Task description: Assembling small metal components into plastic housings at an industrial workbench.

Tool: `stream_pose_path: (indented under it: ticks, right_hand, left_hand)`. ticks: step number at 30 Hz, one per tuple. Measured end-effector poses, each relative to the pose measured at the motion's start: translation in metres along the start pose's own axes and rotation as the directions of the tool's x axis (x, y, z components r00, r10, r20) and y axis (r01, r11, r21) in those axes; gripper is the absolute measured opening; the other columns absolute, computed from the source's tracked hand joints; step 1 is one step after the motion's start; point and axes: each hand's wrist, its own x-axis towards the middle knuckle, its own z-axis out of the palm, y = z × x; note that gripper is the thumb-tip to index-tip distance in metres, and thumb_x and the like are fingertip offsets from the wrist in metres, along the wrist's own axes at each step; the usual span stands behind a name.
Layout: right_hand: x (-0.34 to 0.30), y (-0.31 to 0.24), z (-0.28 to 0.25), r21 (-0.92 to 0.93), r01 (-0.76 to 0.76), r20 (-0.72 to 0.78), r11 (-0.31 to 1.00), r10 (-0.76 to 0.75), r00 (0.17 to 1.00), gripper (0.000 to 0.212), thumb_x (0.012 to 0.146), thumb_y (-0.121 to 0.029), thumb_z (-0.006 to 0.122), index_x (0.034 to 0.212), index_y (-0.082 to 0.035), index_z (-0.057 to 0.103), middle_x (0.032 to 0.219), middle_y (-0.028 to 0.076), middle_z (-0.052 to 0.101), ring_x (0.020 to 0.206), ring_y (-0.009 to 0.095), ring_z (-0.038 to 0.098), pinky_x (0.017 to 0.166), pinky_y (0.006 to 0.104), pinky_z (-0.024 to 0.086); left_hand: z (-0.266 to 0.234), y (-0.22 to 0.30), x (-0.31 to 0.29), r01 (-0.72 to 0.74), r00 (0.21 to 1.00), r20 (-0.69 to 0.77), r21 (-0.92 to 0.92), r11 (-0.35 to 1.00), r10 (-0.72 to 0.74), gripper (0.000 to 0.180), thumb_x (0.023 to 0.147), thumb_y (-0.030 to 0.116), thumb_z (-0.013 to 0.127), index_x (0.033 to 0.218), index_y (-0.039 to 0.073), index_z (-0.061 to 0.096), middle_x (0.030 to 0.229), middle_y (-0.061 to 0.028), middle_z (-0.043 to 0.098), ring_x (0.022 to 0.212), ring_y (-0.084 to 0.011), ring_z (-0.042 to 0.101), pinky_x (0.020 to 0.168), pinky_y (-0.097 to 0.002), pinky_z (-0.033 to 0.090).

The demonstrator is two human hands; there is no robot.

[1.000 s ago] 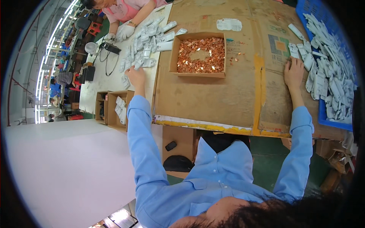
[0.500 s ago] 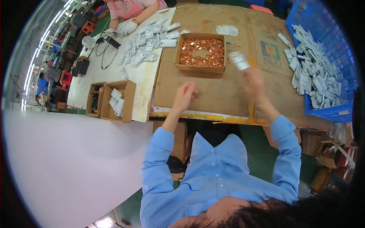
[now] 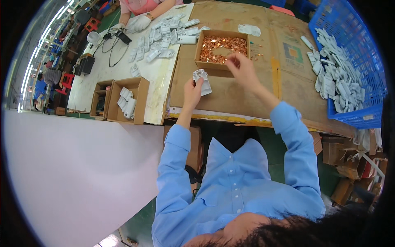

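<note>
My left hand (image 3: 191,94) grips a white plastic housing (image 3: 205,86) by its left side, with its hollow inner side showing. The housing is tilted over the cardboard-covered tabletop. My right hand (image 3: 244,73) is at the front right edge of a shallow cardboard box (image 3: 209,65). Its fingers are bent together in a pinch; whatever is between them is too small to make out. Many small copper-coloured metal pieces (image 3: 212,43) fill the box around a bare patch in the middle.
A blue plastic crate (image 3: 349,119) of white housings stands at the right. More housings (image 3: 166,35) lie piled at the far left, near a co-worker's gloved hands (image 3: 139,22). Two small cardboard boxes (image 3: 141,101) sit at the left table edge, and a black cable (image 3: 110,51) lies behind them.
The white housing has passed from my right hand to my left. My right hand has moved left and forward to the box of copper pieces.
</note>
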Motion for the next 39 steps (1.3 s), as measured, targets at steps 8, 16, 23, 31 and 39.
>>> stream_pose_path:
  ticks: [8,16,23,31,39]
  right_hand:
    - [0.112,0.049,0.026,-0.461,0.055,0.317,0.885,0.106,0.942,0.020,0.084,-0.020,0.059,0.093,-0.005,0.068,0.094,0.016,0.069,0.091,0.032,0.065,0.079,0.0431,0.052]
    - [0.145,0.051,0.067,-0.674,-0.183,0.265,0.716,0.466,0.844,0.032,0.084,-0.016,0.059,0.111,-0.001,0.062,0.118,0.021,0.062,0.110,0.037,0.060,0.092,0.0462,0.049]
    - [0.147,0.047,0.069,-0.667,-0.278,0.222,0.691,0.541,0.812,0.034,0.080,-0.013,0.060,0.113,-0.003,0.064,0.119,0.019,0.063,0.113,0.034,0.060,0.092,0.0449,0.050]
    - [0.148,0.042,0.057,-0.708,-0.262,0.253,0.655,0.583,0.772,0.042,0.079,-0.023,0.066,0.113,0.000,0.061,0.117,0.021,0.063,0.109,0.034,0.061,0.090,0.0436,0.051]
    - [0.156,0.062,0.044,-0.718,-0.201,0.310,0.667,0.565,0.765,0.042,0.070,-0.027,0.071,0.105,-0.003,0.067,0.111,0.017,0.067,0.103,0.032,0.064,0.085,0.0424,0.052]
  left_hand:
    - [0.013,-0.003,-0.003,-0.007,1.000,-0.027,0.153,0.988,0.011,0.018,0.091,0.015,0.062,0.094,-0.003,0.064,0.079,-0.0028,0.066,0.068,-0.0060,0.057,0.061,-0.0243,0.046]
    - [0.015,-0.003,-0.006,-0.003,0.999,-0.050,0.150,0.989,0.010,0.016,0.090,0.013,0.063,0.094,-0.002,0.064,0.079,-0.0039,0.067,0.069,-0.0062,0.058,0.061,-0.0243,0.047]
    - [0.016,-0.001,-0.007,-0.008,0.998,-0.058,0.157,0.988,0.017,0.016,0.088,0.012,0.063,0.093,-0.003,0.064,0.078,-0.0038,0.067,0.067,-0.0059,0.056,0.060,-0.0239,0.046]
    - [0.014,-0.004,-0.008,-0.036,0.997,-0.058,0.137,0.990,0.045,0.016,0.088,0.013,0.064,0.091,-0.003,0.064,0.077,-0.0036,0.066,0.067,-0.0053,0.055,0.059,-0.0238,0.045]
    - [0.016,-0.002,-0.007,-0.064,0.994,-0.073,0.182,0.981,0.078,0.018,0.088,0.014,0.064,0.091,-0.004,0.064,0.074,-0.0054,0.067,0.066,-0.0059,0.057,0.059,-0.0247,0.046]
